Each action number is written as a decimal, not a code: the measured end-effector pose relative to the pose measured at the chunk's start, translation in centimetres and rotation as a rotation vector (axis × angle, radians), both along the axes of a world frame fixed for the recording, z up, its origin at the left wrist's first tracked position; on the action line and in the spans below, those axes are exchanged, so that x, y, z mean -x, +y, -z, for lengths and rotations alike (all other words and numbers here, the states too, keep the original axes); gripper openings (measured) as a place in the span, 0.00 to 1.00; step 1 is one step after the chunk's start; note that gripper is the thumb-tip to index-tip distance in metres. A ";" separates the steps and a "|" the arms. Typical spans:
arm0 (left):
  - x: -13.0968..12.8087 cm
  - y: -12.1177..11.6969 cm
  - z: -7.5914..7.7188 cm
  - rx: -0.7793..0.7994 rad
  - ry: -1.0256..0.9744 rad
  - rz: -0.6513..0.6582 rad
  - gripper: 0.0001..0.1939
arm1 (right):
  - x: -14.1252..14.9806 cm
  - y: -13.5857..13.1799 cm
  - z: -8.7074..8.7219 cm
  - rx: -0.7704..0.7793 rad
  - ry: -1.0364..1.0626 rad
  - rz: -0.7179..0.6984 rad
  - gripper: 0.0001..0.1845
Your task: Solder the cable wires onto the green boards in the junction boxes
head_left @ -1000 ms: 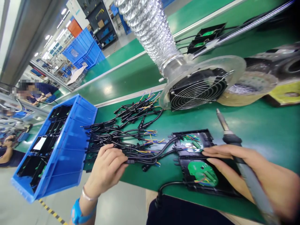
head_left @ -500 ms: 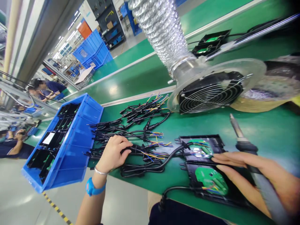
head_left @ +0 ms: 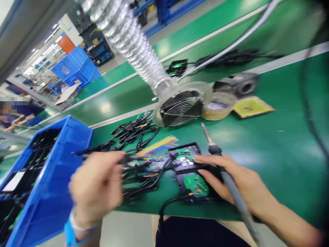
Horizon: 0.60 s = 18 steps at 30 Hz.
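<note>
1 cable [head_left: 154,146] lifted — the left hand [head_left: 99,183] now pinches it, separated from the pile [head_left: 141,180]; right hand [head_left: 244,183] grips a soldering iron [head_left: 232,187].

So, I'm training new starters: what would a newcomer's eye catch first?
Probably the silvery ribbed duct, slanting from the top down to a caged fan near the centre. Next, perhaps the soldering iron in the right hand and the big blue crate at the left.

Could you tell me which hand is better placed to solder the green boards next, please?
Probably the right hand: it holds the soldering iron beside the black case, while the left hand holds a blurred cable farther away.
</note>
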State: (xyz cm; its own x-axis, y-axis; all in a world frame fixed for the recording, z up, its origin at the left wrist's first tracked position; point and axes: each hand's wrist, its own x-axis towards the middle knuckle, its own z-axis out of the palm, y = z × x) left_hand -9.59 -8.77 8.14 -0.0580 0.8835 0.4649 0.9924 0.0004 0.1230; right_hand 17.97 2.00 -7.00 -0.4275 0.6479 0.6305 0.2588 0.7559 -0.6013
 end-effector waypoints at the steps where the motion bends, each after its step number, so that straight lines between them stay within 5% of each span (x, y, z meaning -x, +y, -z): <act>1: -1.6 0.3 1.5 0.055 0.052 0.136 0.09 | 0.0 -0.3 -0.3 0.034 0.046 0.014 0.20; 4: -4.7 1.6 6.2 0.150 0.049 0.347 0.09 | 0.0 -1.2 -1.3 0.240 0.238 -0.007 0.24; 7: -5.7 2.4 8.4 0.192 -0.023 0.383 0.08 | -0.1 -1.8 -2.0 0.343 0.422 -0.004 0.18; 14: -8.7 4.0 4.8 0.478 -0.409 0.450 0.23 | 0.0 -2.4 -2.8 0.347 0.536 -0.054 0.21; 18: -10.2 5.6 5.2 0.640 -0.662 0.428 0.08 | 0.3 -2.5 -3.2 0.354 0.571 -0.064 0.22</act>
State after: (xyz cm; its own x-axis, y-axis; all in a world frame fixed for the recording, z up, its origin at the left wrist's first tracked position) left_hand 0.61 -3.14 2.90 0.2474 0.9622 -0.1136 0.6573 -0.0805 0.7494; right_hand 17.64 -0.45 -3.79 -0.1343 0.8416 0.5231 -0.2122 0.4913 -0.8448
